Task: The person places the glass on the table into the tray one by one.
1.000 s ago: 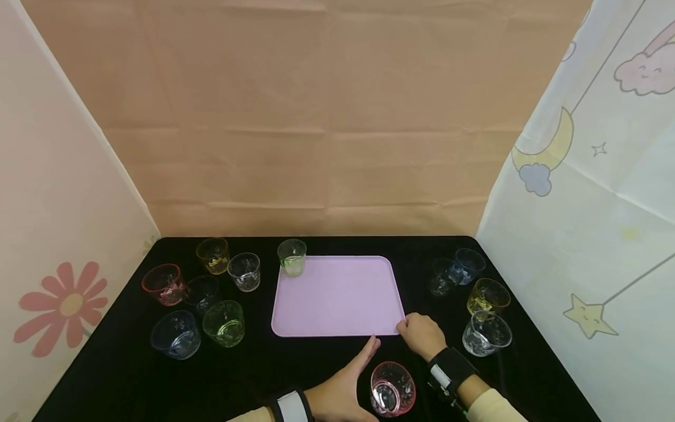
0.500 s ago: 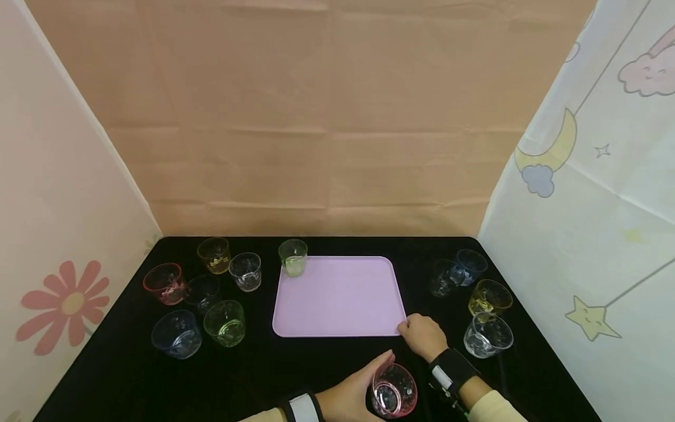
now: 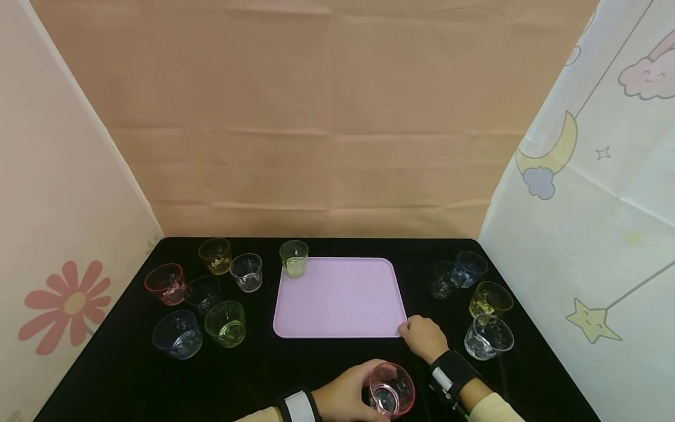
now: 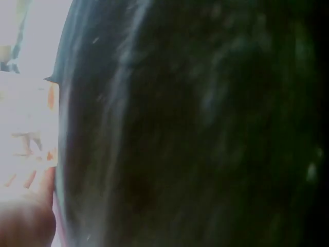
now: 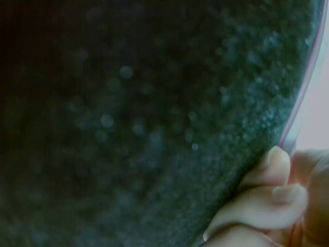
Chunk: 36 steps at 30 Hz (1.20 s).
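Note:
My left hand (image 3: 345, 394) holds a pink-tinted glass (image 3: 392, 387) near the front of the black table, thumb and fingers on either side of it. In the left wrist view, that glass (image 4: 28, 121) is overexposed above the palm. At the near right corner of a lilac tray (image 3: 340, 299), my right hand (image 3: 424, 338) pinches the rim. Curled fingers (image 5: 262, 206) show beside the tray's edge in the right wrist view. A pale green glass (image 3: 294, 259) stands upright at the tray's far left corner.
On the left of the table (image 3: 132, 387) stand several glasses, among them a red one (image 3: 166, 285), a blue one (image 3: 178, 337) and a green one (image 3: 227, 325). More glasses, including a yellow one (image 3: 490, 300) and a clear one (image 3: 487, 338), stand at the right.
My left hand has come from beside the pink glass to a grip around it; the glass has shifted very little. My right hand stays at the tray's corner.

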Motion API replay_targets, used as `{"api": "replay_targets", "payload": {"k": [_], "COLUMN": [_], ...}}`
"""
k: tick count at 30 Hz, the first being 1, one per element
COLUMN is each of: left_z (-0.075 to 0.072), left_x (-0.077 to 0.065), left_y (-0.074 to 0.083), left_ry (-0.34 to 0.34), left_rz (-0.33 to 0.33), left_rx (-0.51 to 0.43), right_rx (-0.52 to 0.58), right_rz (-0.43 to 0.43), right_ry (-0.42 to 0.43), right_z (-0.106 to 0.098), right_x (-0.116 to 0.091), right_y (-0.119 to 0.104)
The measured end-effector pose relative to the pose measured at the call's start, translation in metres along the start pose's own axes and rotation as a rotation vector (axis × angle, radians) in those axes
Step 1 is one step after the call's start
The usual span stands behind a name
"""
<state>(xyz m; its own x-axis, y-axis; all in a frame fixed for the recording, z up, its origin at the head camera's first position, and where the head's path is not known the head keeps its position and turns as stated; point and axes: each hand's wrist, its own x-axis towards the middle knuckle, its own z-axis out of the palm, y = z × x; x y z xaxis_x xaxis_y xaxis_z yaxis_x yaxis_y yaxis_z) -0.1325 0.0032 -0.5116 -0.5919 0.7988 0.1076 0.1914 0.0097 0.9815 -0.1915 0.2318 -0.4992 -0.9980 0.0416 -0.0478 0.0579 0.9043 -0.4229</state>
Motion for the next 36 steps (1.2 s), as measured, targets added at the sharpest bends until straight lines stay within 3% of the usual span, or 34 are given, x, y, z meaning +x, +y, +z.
{"api": "replay_targets", "payload": {"k": [4, 8, 15, 21, 25, 36], "left_z": [-0.016, -0.042, -0.098, -0.128, -0.138, -0.157], "left_x": [-0.003, -0.006, -0.010, -0.016, -0.018, -0.018], "left_y": [0.009, 0.018, 0.018, 0.009, 0.002, -0.009], "left_ry": [0.100, 0.255, 0.590, 0.834, 0.915, 1.017], "left_rz": [-0.009, -0.042, -0.058, -0.190, -0.248, -0.255], "left_rx": [0.003, 0.059, 0.131, 0.214, 0.259, 0.267], "right_rx": [0.004, 0.001, 0.003, 0.013, 0.015, 0.022], "right_rz": [-0.008, -0.016, -0.021, 0.001, -0.005, -0.012], "right_ry": [-0.002, 0.003, 0.002, -0.015, -0.013, -0.003], "right_z": [-0.001, -0.002, -0.002, -0.002, -0.002, 0.002], "right_x": [0.000, 0.000, 0.000, -0.001, -0.002, 0.001], "right_y": [0.001, 0.000, 0.000, -0.001, -0.001, 0.003]}}
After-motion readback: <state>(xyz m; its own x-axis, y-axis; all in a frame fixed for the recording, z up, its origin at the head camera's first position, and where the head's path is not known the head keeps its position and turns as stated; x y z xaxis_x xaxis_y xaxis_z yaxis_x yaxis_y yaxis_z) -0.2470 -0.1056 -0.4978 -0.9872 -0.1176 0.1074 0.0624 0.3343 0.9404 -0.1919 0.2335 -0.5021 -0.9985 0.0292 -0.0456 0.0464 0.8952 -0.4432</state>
